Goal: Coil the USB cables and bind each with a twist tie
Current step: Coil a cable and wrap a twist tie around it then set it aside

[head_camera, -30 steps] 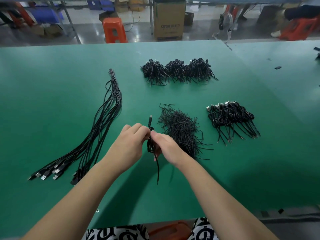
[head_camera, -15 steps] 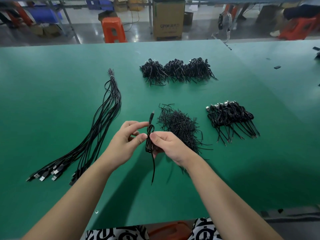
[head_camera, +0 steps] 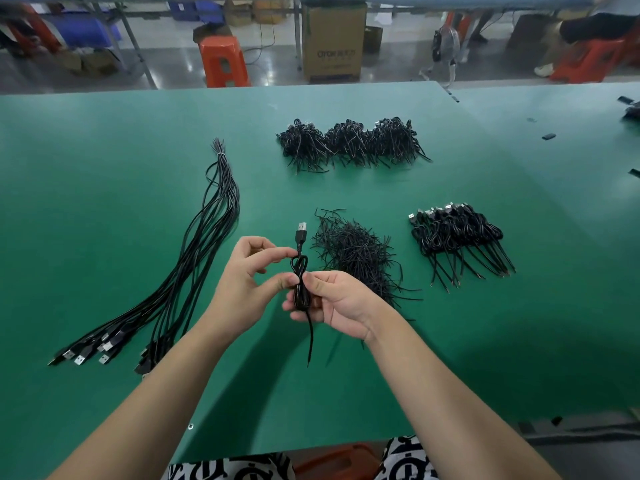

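Both hands pinch a coiled USB cable (head_camera: 300,284) above the green tabletop (head_camera: 104,237) — left hand (head_camera: 247,289) at the top loop, right hand (head_camera: 337,303) clamping the waist. Best kept tight while the tie is twisted. Just right of the cable, wiry black twist ties (head_camera: 356,254) — beyond them, glossy finished bundles (head_camera: 457,237).

A green table (head_camera: 104,237) carries a fanned bundle of straight USB cables (head_camera: 194,258) at left, a loose pile of twist ties (head_camera: 356,251) in the middle, a row of coiled cables (head_camera: 457,237) at right, and three tied clumps (head_camera: 349,143) farther back.
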### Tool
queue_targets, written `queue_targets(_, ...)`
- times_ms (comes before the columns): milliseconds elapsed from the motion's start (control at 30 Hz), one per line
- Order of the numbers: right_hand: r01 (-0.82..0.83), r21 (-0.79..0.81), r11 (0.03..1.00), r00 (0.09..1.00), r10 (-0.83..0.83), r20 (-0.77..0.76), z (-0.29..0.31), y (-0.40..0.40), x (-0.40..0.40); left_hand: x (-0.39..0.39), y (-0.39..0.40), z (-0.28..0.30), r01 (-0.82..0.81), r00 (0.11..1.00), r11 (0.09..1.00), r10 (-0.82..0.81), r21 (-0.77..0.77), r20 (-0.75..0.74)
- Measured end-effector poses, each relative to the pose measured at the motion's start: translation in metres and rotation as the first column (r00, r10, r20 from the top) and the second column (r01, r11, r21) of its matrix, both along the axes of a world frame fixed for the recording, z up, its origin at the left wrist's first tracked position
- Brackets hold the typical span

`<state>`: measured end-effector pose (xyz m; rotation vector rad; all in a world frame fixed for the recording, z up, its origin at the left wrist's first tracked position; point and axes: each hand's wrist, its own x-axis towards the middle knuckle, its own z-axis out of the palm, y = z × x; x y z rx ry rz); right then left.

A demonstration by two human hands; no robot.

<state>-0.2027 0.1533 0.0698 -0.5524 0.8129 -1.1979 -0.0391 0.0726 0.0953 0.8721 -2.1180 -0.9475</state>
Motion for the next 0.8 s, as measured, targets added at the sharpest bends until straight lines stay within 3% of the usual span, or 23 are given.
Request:
queue_targets(333, 0.085, 0.029, 0.996, 0.995, -0.083, -0.056, 0.003, -0.001, -0.004, -0.005, -0.004, 0.004, 0.042, 0.999, 0.998, -0.043, -0.054, -0.017)
queue_targets(433, 0.136, 0.017, 0.991, 0.974, -0.13, -0.183, 0.013, -0.002, -0.015, -0.007, -0.012, -0.008, 0.02, 1.0, 0.999, -0.021, -0.049, -0.004)
queue_targets(500, 0.187, 0.017, 0.982, 0.915, -0.168, -0.365, 0.022, -0.005, -0.03, -0.009, -0.021, -0.023, -0.071, 0.997, 0.997, 0.072, -0.043, 0.032)
queue_targets(533, 0.222, 0.017, 0.975, 0.835, -0.181, -0.52, 0.027, -0.006, -0.041, -0.01, -0.027, -0.032, -0.14, 0.986, 0.989, 0.143, -0.047, 0.079)
queue_targets(633, 0.298, -0.029, 0.954, 0.402, -0.153, -0.903, 0.036, -0.01, -0.078, -0.01, -0.047, -0.064, -0.336, 0.86, 0.93, 0.367, -0.147, 0.356)
queue_targets(700, 0.335, -0.055, 0.941, 0.185, -0.123, -0.975, 0.04, -0.011, -0.108, -0.011, -0.056, -0.082, -0.382, 0.761, 0.901, 0.433, -0.205, 0.484)
queue_targets(800, 0.463, -0.078, 0.883, -0.047, -0.063, -0.997, 0.045, -0.013, -0.158, -0.018, -0.058, -0.101, -0.371, 0.696, 0.899, 0.436, -0.234, 0.57)
